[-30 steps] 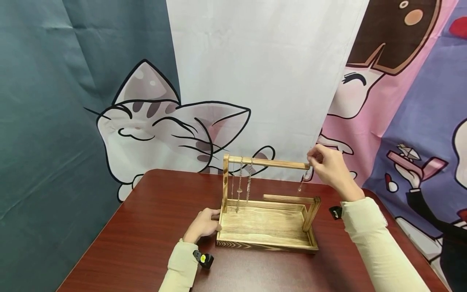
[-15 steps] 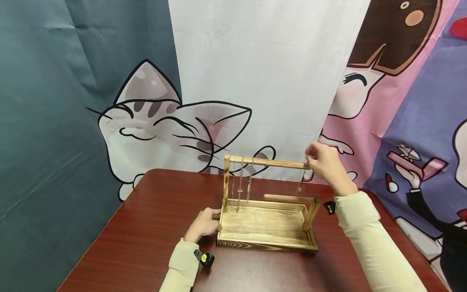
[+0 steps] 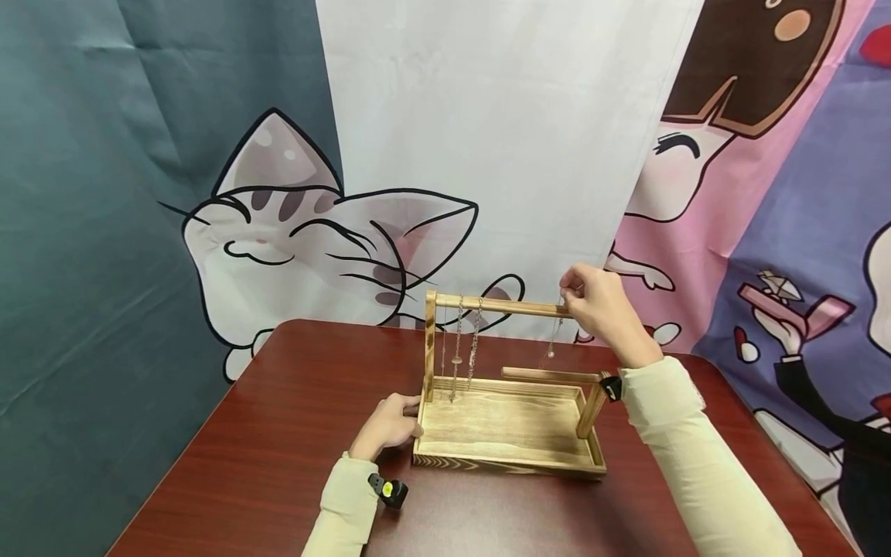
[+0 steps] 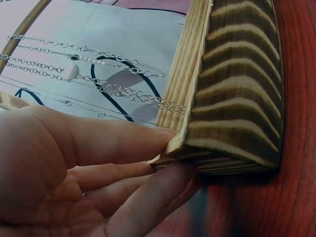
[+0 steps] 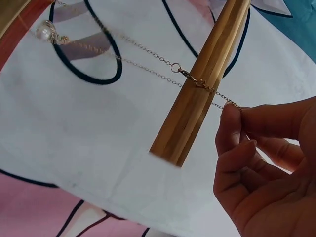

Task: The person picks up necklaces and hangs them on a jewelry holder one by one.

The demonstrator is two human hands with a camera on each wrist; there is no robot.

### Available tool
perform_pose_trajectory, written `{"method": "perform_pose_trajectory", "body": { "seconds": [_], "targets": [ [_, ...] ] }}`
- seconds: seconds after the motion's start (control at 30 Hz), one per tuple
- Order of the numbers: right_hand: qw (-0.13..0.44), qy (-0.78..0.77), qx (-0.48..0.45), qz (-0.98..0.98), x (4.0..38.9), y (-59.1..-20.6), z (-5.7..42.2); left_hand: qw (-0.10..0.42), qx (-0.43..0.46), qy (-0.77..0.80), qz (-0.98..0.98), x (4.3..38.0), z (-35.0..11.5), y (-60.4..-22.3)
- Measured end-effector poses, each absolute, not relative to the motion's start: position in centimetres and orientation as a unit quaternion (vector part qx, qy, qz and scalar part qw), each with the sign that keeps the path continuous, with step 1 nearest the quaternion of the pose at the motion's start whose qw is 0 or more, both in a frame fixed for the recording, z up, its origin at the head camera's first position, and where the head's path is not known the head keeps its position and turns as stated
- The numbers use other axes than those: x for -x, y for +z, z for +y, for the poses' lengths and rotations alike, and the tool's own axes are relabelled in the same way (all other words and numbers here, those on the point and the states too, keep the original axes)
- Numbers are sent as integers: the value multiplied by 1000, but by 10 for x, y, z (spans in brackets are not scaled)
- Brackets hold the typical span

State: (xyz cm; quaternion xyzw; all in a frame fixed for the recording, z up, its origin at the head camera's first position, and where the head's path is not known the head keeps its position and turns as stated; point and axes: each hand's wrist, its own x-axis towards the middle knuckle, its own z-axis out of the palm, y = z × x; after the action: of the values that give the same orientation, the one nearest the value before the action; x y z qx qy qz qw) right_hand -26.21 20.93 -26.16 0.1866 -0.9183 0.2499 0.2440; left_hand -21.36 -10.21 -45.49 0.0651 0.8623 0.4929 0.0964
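Observation:
My right hand point(image 3: 597, 303) pinches a thin gold chain necklace point(image 5: 148, 73) between thumb and forefinger, at the free end of the upper bar point(image 5: 202, 84) of a wooden jewelry stand. The chain passes on both sides of the bar, its clasp lying against the wood. A pearl pendant point(image 5: 45, 32) dangles from the loop. My left hand point(image 3: 387, 424) grips the left end of the stand's tray point(image 3: 511, 466), thumb inside the wall and fingers outside. Several silver necklaces point(image 4: 118, 89) hang from the upper bar near the left post point(image 3: 429, 348).
A shorter, lower bar point(image 3: 550, 377) on a right-hand post point(image 3: 590, 411) crosses above the tray. The stand sits on a reddish-brown table point(image 3: 278, 456). Behind it hangs a cartoon-printed curtain point(image 3: 515, 155).
My right hand has moved left along the upper bar from its free end, carrying the gold necklace inward. My left hand stays on the tray's end.

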Motion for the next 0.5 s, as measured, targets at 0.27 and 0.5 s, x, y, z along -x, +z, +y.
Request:
{"method": "perform_pose_trajectory", "body": {
  "seconds": [0.27, 0.5],
  "targets": [
    [238, 255, -207, -914, 261, -262, 190, 98, -63, 492, 863, 213, -104, -454],
    [245, 259, -225, -907, 261, -258, 171, 98, -66, 494, 861, 213, -103, -455]
  ]
}}
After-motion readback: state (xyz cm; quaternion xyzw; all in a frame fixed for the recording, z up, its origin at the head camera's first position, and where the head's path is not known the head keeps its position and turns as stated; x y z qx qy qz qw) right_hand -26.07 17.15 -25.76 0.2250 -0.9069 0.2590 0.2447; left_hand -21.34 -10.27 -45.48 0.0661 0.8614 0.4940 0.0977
